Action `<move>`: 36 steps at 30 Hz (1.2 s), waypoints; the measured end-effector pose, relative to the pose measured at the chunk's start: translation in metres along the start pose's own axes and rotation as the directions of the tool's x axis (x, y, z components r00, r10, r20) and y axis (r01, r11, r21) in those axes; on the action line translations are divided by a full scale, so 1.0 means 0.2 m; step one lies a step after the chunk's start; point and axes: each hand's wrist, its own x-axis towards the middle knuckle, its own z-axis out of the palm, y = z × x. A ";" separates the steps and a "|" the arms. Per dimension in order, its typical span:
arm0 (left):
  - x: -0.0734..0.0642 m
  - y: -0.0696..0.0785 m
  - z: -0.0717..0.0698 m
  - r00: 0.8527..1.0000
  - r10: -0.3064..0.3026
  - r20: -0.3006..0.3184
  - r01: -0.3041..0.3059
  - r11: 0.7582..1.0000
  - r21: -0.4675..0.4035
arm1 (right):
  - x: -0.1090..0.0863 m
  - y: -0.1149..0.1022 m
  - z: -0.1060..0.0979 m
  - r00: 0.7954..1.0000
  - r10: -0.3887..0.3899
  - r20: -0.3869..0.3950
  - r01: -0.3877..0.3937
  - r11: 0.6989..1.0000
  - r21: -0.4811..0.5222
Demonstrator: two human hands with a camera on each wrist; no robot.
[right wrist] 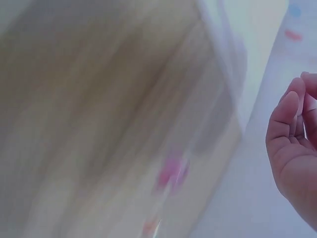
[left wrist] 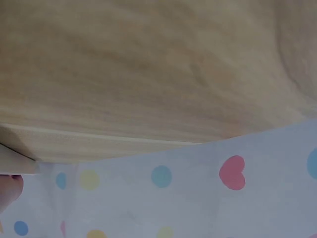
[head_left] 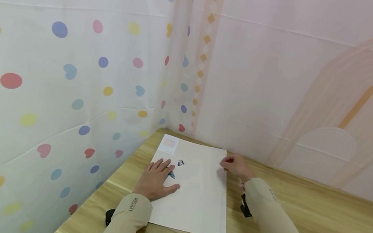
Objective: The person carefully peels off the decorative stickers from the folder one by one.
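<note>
A large white paper, with a second layer showing along its right edge, lies on the wooden table. My left hand rests flat on its left side, fingers spread. Beside those fingertips are a small blue picture, partly covered by the hand, and a small dark-and-white picture. My right hand is over the upper right edge of the paper, fingers bent and fingertips close to the thumb. In the right wrist view, I cannot tell whether the right hand holds anything small between the tips.
A pale square with a pinkish print is at the paper's top left corner. Beneath the right wrist, a clear strip with a pink figure lies on the table. Patterned curtains hang behind and to the left.
</note>
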 end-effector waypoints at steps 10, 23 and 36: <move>-0.01 0.00 0.00 1.000 -0.002 0.005 0.002 1.000 0.013 | 0.13 -0.14 0.36 0.996 0.086 0.001 -0.086 0.995 0.057; 0.00 -0.01 0.01 1.000 0.003 0.006 -0.004 0.999 0.034 | 0.20 -0.21 0.54 0.993 0.105 -0.044 -0.106 0.994 -0.015; 0.00 -0.01 0.00 1.000 0.012 -0.003 -0.012 1.000 0.028 | 0.21 -0.24 0.58 0.998 0.055 -0.016 -0.057 0.987 -0.152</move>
